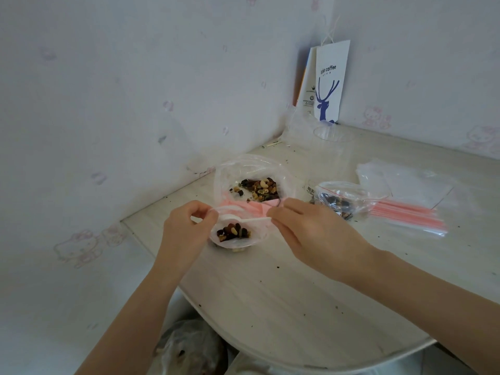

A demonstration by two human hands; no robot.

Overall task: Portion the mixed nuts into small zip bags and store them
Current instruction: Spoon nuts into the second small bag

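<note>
L grip (186,228): bag (255,231); R grip (311,226): spoon (251,220)

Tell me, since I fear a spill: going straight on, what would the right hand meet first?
Probably the small zip bag, whose rim the left hand pinches: the right hand points left, its spoon over it. Depth is unclear.
</note>
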